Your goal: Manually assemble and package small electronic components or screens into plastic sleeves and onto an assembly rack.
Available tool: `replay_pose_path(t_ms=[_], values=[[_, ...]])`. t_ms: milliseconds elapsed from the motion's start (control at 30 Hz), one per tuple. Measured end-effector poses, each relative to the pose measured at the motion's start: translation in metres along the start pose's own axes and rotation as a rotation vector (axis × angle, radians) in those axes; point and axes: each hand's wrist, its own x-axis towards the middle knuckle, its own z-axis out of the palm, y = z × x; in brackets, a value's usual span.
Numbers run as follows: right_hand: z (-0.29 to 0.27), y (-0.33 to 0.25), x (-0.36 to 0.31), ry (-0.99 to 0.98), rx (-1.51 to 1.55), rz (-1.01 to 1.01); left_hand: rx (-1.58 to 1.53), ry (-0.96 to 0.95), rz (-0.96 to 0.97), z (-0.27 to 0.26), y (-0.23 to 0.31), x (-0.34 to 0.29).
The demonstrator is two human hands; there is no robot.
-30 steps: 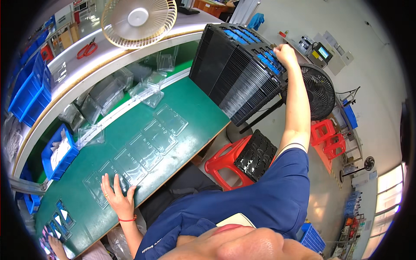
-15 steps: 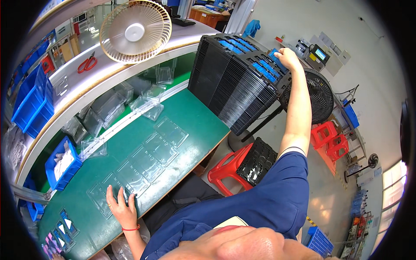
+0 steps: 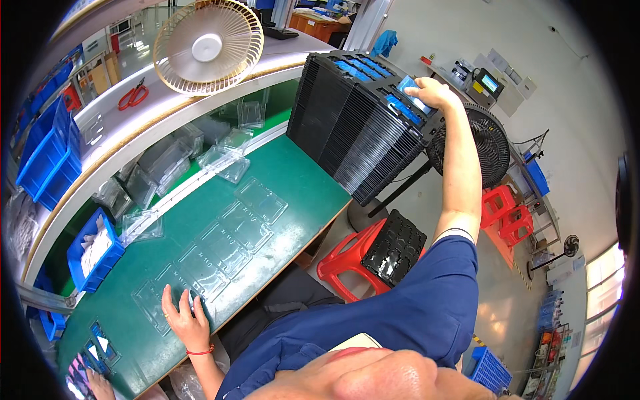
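Observation:
At the top of a tall stack of black trays (image 3: 333, 127), my right hand (image 3: 435, 93) pinches a blue flat panel (image 3: 412, 93), tilted above the top tray. More blue panels (image 3: 360, 69) lie in that tray's slots. My left hand (image 3: 186, 321) rests by the near edge of the green table (image 3: 293, 200), fingers spread. Its fingertips are at a row of clear plastic shells (image 3: 203, 270) laid flat across the tabletop. Whether the fingertips press on the nearest shell, I cannot tell.
Loose clear plastic cases (image 3: 160, 163) lie under the shelf, beside a blue bin (image 3: 97, 253) of white pieces. Another person's hand (image 3: 100, 385) is among panels at lower left. A red stool (image 3: 350, 263) and a black floor fan (image 3: 470, 147) stand at right.
My right hand has shifted slightly left and raised the blue panel from the top tray. My left hand stays put. Another person's hand has reached further in at the lower left.

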Motion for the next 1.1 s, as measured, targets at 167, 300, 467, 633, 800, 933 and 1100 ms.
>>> replay_pose_path(t_ms=[167,300,467,633,800,933,1100], values=[[0.002,-0.013,-0.010,-0.236,0.276,-0.128,-0.017,-0.001,-0.004,0.001,0.001,0.001],[0.017,0.000,-0.001,-0.223,0.596,-0.124,-0.029,0.002,-0.016,0.002,-0.001,0.001],[-0.007,-0.021,-0.007,-0.271,0.284,-0.191,0.078,0.070,-0.029,-0.008,0.008,-0.012],[-0.022,-0.013,0.068,0.023,0.286,-0.188,0.167,0.144,-0.052,-0.006,0.012,-0.028],[0.013,-0.031,0.154,-0.034,0.163,-0.108,0.180,0.164,-0.089,-0.004,0.009,-0.031],[0.026,-0.032,0.175,-0.126,0.072,-0.031,0.191,0.167,-0.106,0.000,0.010,-0.031],[0.031,-0.026,0.183,-0.129,0.167,-0.021,0.207,0.137,-0.155,-0.003,0.014,-0.027]])
